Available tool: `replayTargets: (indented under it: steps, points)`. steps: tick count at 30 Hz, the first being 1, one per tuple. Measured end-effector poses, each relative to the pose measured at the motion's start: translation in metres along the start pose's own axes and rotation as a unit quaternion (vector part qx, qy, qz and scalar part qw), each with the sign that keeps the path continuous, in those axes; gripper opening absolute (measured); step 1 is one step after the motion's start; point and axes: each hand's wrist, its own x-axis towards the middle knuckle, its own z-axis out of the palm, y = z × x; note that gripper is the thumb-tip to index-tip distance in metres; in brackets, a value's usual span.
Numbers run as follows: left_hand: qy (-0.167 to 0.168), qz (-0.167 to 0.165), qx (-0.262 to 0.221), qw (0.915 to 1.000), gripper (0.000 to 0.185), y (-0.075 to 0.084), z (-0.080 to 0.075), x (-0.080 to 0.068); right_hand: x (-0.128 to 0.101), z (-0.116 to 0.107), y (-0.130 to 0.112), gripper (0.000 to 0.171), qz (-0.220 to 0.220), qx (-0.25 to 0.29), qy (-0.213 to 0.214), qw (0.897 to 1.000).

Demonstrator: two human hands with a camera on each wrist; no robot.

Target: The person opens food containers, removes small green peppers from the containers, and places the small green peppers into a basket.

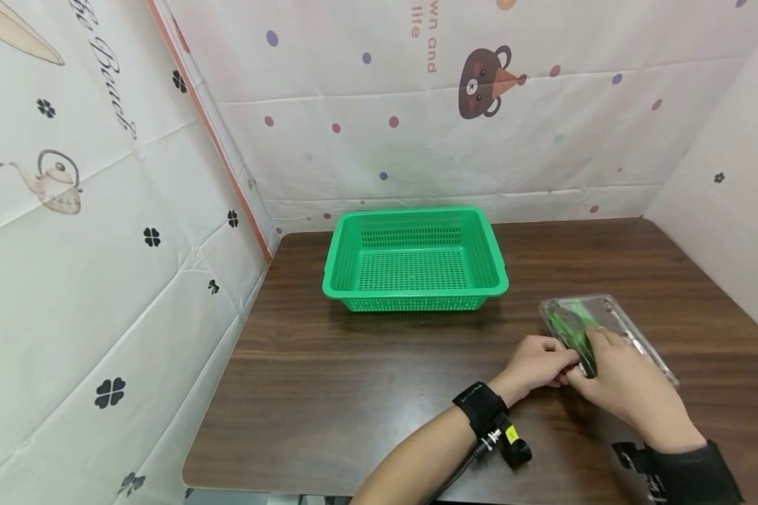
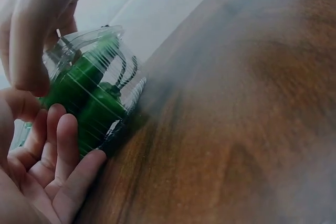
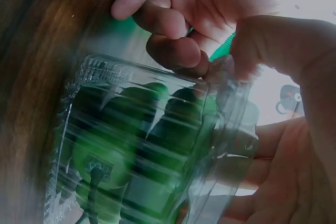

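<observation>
A clear plastic box (image 1: 632,330) with green peppers (image 1: 570,330) inside lies at the right of the table. Dark stems show through its wall in the left wrist view. My left hand (image 1: 537,363) is at the near left corner, its fingertips against the side and its thumb by the rim. From above, my right hand (image 1: 628,382) reaches across the lid (image 3: 223,145), thumb at the rim and fingers on the lid's top. Both hands grip the same edge, the thumbs close together. Part of the peppers is hidden under the right hand.
A green plastic basket (image 1: 415,301) with perforated walls stands at the back middle of the brown wooden table (image 1: 328,414). White printed sheets (image 1: 328,161) rise behind the table and along both sides. Each wrist wears a black strap (image 1: 480,407) with a camera.
</observation>
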Motion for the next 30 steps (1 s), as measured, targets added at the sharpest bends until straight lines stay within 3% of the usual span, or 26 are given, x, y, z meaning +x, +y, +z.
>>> replayTargets:
  steps: [7,21,27,30]
  points:
    - [0.005,0.008,0.005,0.9999,0.032,-0.001,0.0,-0.002,0.005,-0.001,-0.004,0.066,-0.004,0.007,-0.012,1.0]
    - [0.021,0.012,0.049,0.9985,0.036,-0.001,0.007,-0.003,0.013,0.0,-0.006,0.07,-0.025,-0.009,-0.019,0.999]
    - [0.003,0.012,0.012,0.9999,0.041,-0.002,0.005,-0.002,0.015,-0.001,-0.011,0.041,-0.012,-0.015,-0.01,1.0]
    - [-0.012,0.011,-0.007,0.9998,0.036,-0.001,0.0,0.0,0.015,-0.003,-0.011,0.04,-0.004,-0.015,0.004,1.0]
